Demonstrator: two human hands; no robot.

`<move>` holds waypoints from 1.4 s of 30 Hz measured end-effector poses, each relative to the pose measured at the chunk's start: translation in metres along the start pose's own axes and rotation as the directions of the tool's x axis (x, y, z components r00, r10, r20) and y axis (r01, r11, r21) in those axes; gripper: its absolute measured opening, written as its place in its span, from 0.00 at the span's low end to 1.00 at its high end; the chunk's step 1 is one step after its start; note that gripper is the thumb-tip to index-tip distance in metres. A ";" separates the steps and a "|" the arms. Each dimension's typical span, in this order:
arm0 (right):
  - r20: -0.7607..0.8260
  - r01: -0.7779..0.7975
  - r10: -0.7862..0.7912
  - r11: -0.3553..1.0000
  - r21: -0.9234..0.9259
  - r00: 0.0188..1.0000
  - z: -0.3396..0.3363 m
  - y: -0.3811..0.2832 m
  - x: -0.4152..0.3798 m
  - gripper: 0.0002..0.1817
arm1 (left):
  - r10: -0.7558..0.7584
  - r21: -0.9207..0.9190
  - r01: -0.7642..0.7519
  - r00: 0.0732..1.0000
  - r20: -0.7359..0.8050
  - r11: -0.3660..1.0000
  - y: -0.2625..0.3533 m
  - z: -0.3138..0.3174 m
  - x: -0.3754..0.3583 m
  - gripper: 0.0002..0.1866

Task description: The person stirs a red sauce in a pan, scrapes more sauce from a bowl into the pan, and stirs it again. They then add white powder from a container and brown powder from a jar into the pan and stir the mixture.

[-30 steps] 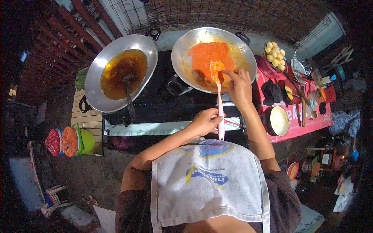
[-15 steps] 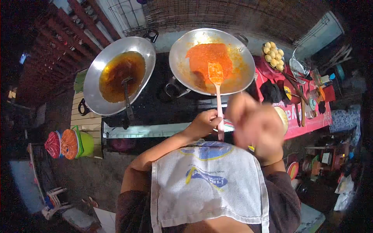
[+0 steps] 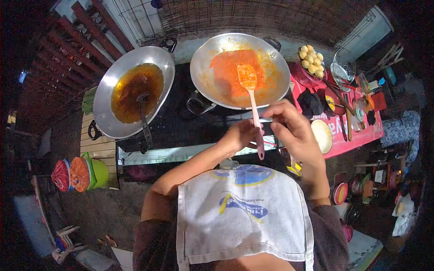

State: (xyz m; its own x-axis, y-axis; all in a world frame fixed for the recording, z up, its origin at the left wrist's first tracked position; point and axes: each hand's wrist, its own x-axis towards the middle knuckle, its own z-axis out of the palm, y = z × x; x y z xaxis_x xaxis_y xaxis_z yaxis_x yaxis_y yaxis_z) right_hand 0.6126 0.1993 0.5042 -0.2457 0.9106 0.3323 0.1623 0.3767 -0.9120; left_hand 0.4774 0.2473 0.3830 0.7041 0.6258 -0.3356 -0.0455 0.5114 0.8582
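In front of me a metal wok (image 3: pixel 201 83) holds thick orange-red sauce (image 3: pixel 228 67). A pale pink spatula (image 3: pixel 254 101) rests its sauce-coated blade in it, the handle slanting over the near rim. My left hand (image 3: pixel 239 135) is closed round that handle, some fingers hidden behind it. Just right of the handle, my right hand (image 3: pixel 296 131) hovers with thumb and fingers curved apart, holding nothing. On the left a second wok (image 3: pixel 106 97) contains dark brownish oil, and a dark-handled ladle or turner (image 3: pixel 145 119) leans in it.
Both woks stand on a black stove (image 3: pixel 174 115). To the right, a pink-covered table (image 3: pixel 296 88) bears a bowl of pale round balls (image 3: pixel 311 58), a wire strainer (image 3: pixel 341 72), a cream-coloured bowl (image 3: pixel 322 135) and utensils. A green bucket (image 3: pixel 100 171) stands at the left.
My right hand, blurred before, is now sharper and slightly higher, its fingers curved apart. The spatula's handle end has swung a little right. The whole view has shifted slightly.
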 end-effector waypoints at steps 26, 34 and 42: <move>-0.236 -0.336 0.239 0.649 -0.683 0.942 0.026 0.082 -0.026 0.35 | 0.202 0.165 -0.170 0.959 -0.199 0.972 0.001 0.012 0.029 0.10; -0.235 -0.302 0.191 0.654 -0.693 0.953 0.027 0.081 -0.019 0.28 | 0.175 0.072 -0.164 0.966 -0.189 0.984 0.001 0.005 0.028 0.10; -0.154 -0.316 0.303 0.611 -0.726 0.940 0.014 0.065 -0.005 0.20 | 0.138 -0.063 -0.148 0.979 -0.148 0.987 -0.003 0.000 0.029 0.07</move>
State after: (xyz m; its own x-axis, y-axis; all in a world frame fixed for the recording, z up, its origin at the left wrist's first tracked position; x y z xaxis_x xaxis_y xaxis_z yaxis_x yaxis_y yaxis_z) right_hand 0.6105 0.2170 0.4396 -0.0349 0.9967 0.0730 0.8705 0.0661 -0.4876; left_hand 0.4978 0.2633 0.3706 0.5788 0.7701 -0.2680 -0.1937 0.4491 0.8722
